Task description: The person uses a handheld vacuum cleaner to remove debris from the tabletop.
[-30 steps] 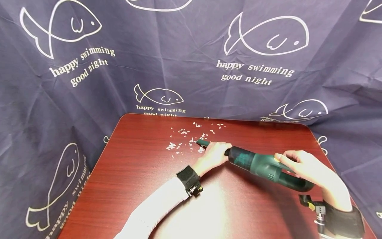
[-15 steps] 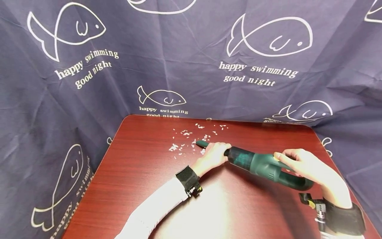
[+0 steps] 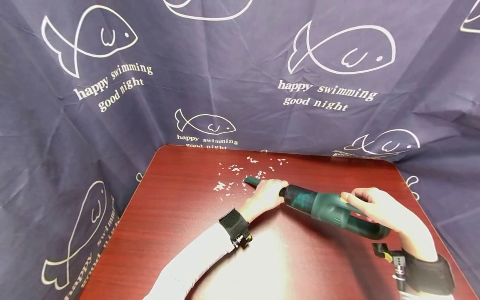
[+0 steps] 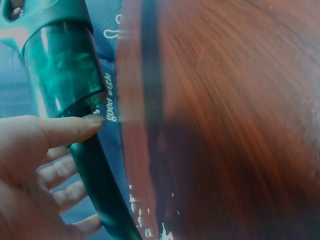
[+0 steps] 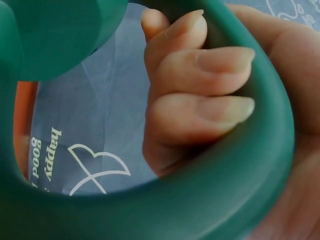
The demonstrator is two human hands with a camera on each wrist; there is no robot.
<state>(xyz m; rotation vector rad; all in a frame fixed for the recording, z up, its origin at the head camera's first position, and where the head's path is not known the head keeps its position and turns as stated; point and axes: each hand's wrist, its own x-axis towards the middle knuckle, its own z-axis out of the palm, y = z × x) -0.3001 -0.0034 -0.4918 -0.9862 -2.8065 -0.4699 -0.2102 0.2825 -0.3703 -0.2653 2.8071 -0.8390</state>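
Note:
A green handheld vacuum cleaner [image 3: 330, 209] slants over the table, its dark see-through dust cup [image 4: 65, 70] toward the left. My right hand [image 3: 378, 206] grips its loop handle; in the right wrist view the fingers [image 5: 200, 110] curl through the loop. My left hand [image 3: 265, 196] holds the narrow nozzle [image 4: 100, 180] just below the dust cup, thumb on top and fingers around the far side. The nozzle tip [image 3: 252, 180] points left among small white scraps [image 3: 220, 186] scattered on the table. Whether the tip touches the surface I cannot tell.
The reddish-brown wooden table [image 3: 180, 208] has rounded far corners. Dark blue cloth [image 3: 258, 83] printed with white fish hangs behind it and at both sides. More white scraps [image 3: 253, 159] lie near the table's far edge.
The vacuum cleaner and both hands have shifted slightly left, the nozzle tip moving left among the scraps. Both hands keep their grip. The head view has shifted a little.

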